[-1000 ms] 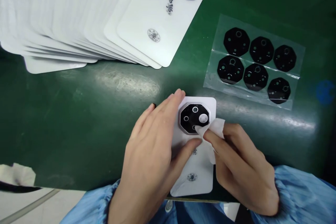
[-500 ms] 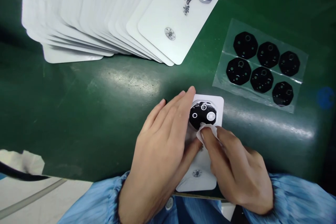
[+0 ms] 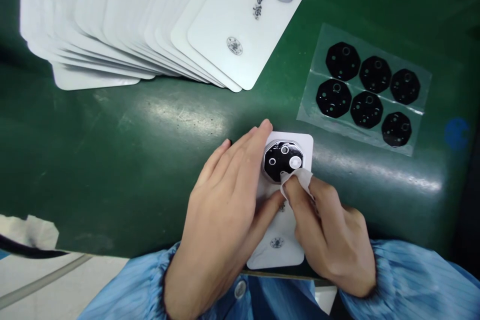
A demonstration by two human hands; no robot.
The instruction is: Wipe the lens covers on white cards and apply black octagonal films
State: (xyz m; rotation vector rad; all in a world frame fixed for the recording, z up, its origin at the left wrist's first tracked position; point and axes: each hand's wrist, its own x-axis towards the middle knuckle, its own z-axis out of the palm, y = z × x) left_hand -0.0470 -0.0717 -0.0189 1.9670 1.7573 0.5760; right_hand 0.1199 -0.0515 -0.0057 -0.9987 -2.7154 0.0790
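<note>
The phone back [image 3: 279,255] lies lengthwise at the near edge of the green table [image 3: 112,160], its lower end right at the lip. If the left hand [image 3: 221,220] gave up its weight, I judge that a sideways rub could skate the slick panel off the edge or twist it under the cloth [image 3: 298,179]. The cloth is bunched small, so a bare fingertip could touch the black camera plate [image 3: 277,160] and leave a smear, and a hard push at its rim might shift it in its silver frame. The left hand lies flat and open, fingers [image 3: 251,152] straight and close together, pressing on the phone back's left side just beside the plate, while its thumb reaches across toward the right hand [image 3: 330,232]. The right hand's fingers [image 3: 300,202] are closed in a pinch on the cloth, whose tip touches the plate's lower edge. Well apart to the right lies a clear sheet [image 3: 347,127] carrying six more black plates, and a fanned stack of phone backs [image 3: 123,25] sits beyond.
</note>
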